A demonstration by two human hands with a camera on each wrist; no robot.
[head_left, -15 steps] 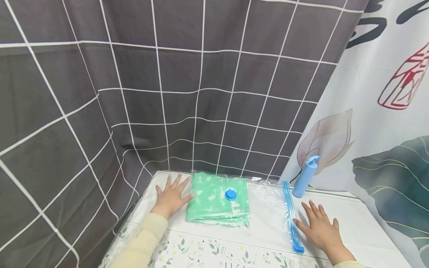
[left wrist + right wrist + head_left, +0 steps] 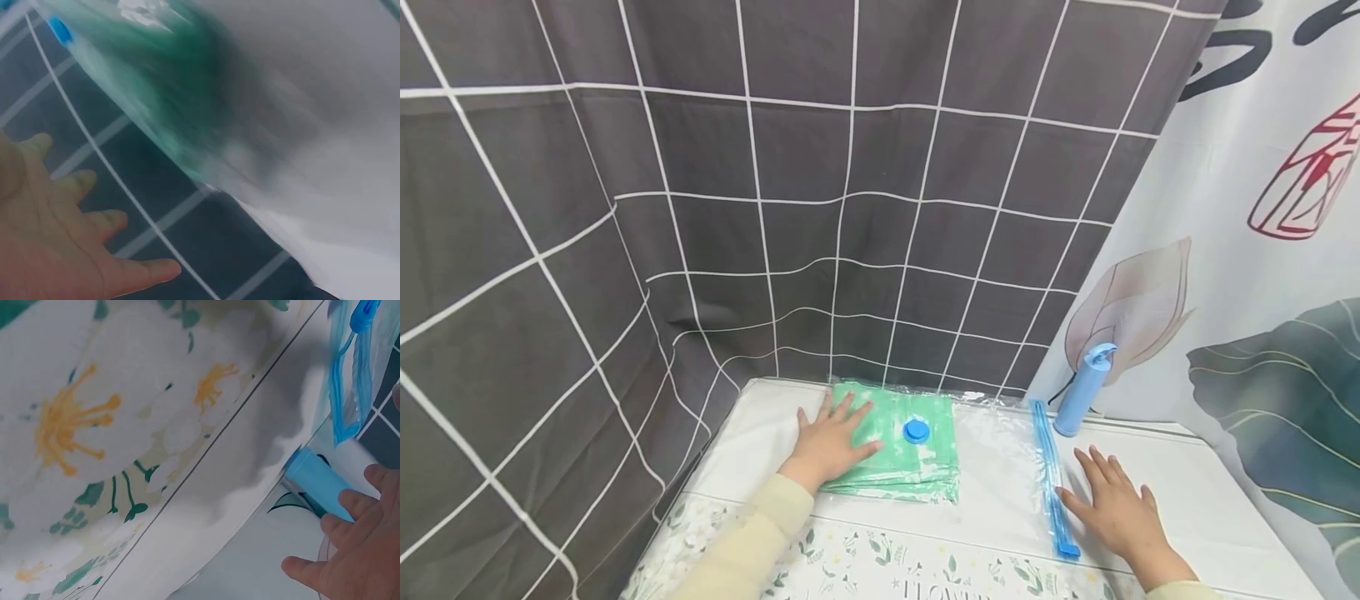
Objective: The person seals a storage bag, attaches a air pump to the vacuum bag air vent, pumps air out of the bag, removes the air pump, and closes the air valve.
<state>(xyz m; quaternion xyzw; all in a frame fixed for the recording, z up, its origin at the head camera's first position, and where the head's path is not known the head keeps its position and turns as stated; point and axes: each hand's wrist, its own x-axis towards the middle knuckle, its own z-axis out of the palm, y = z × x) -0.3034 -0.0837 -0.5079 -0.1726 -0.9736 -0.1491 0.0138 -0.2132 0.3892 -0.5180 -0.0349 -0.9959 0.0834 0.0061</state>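
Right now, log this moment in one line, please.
left hand: fingers spread, over green bundle | right hand: fingers spread, near blue zip strip | blue cylinder: upright

Your left sleeve (image 2: 737, 542) is pale yellow. Your folded fabric (image 2: 892, 457) is mint green; its white blotches may be print or glare on the clear bag (image 2: 1000, 467). The round valve (image 2: 916, 431) and zip strip (image 2: 1052, 475) are bright blue, the cylinder (image 2: 1081, 400) paler blue. Your white table (image 2: 1172, 492) shows green leaves and yellow-centred white flowers; the dark grey curtain (image 2: 887, 233) has a white grid, the white curtain (image 2: 1213, 183) grey-green, black and red designs.
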